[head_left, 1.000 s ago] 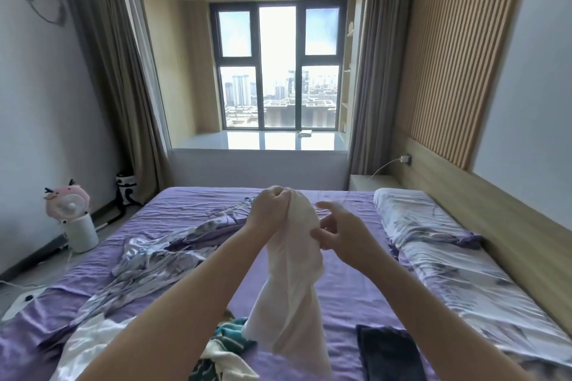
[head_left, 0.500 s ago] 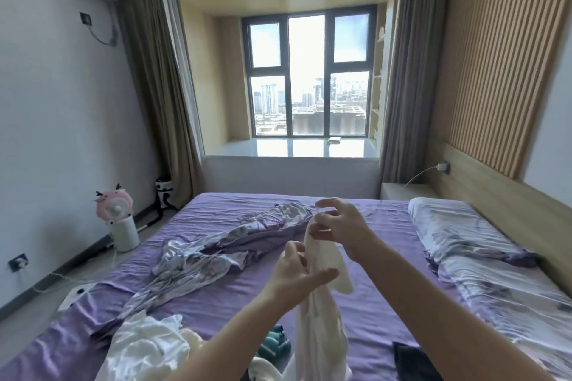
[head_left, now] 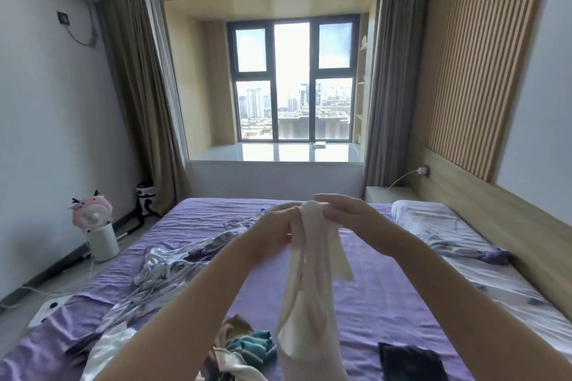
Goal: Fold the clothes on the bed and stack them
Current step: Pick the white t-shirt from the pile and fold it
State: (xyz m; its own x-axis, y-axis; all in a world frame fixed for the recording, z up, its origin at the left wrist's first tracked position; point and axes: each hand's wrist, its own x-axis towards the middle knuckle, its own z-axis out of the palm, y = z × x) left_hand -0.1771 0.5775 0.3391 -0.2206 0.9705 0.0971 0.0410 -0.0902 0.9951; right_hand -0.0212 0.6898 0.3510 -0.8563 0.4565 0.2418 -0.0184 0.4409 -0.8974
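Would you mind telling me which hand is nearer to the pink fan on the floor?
Left. The left hand is on the pink fan's side; the right hand is farther across.

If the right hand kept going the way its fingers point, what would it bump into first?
Probably the left hand. The right hand points leftward across the hanging white cloth garment both hands hold at its top; depth between them is unclear.

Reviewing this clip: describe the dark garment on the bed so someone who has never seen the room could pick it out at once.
Start from the purple bed that fills the lower half of the view, and go to its near right part, below the right hand. The dark garment lies flat there, alone on the sheet. It is navy to black, unlike the white garment held up beside it and the teal heap further left.
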